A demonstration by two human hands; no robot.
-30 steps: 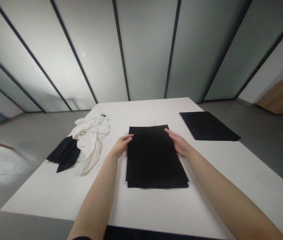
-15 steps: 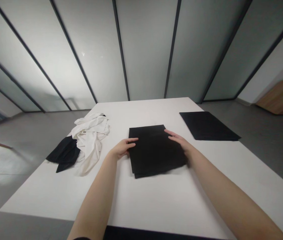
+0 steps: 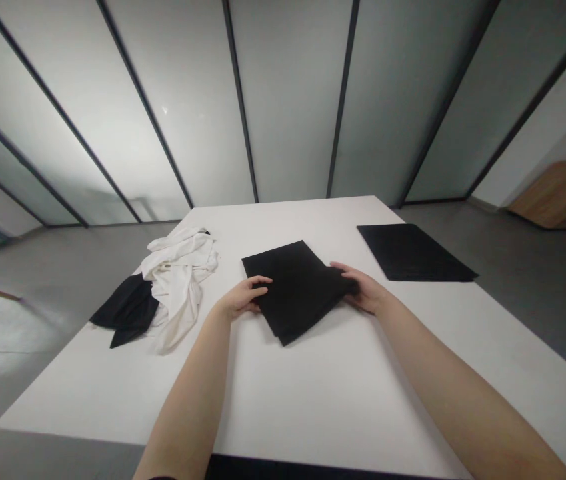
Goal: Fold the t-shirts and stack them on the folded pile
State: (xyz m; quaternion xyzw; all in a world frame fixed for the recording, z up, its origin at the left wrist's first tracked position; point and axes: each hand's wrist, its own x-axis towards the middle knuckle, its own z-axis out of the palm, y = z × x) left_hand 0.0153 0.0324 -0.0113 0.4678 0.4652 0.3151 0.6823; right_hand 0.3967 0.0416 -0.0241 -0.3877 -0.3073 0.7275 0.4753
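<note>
A folded black cloth (image 3: 293, 287) is lifted off the white table (image 3: 323, 393) in the middle, turned at an angle with one corner pointing toward me. My left hand (image 3: 241, 299) grips its left edge, fingers curled over the top. On the cloth's right edge my right hand (image 3: 363, 288) is closed, thumb on top. Both forearms reach in from the near edge.
A second flat black cloth (image 3: 413, 252) lies at the table's far right. A crumpled white garment (image 3: 180, 273) and a dark garment (image 3: 127, 310) lie heaped at the left edge. Glass wall panels stand behind the table; a wooden cabinet (image 3: 557, 193) is far right.
The folded black cloth lay flat and square under my hands; both hands have gripped its sides, raised it and rotated it so a corner points toward me.
</note>
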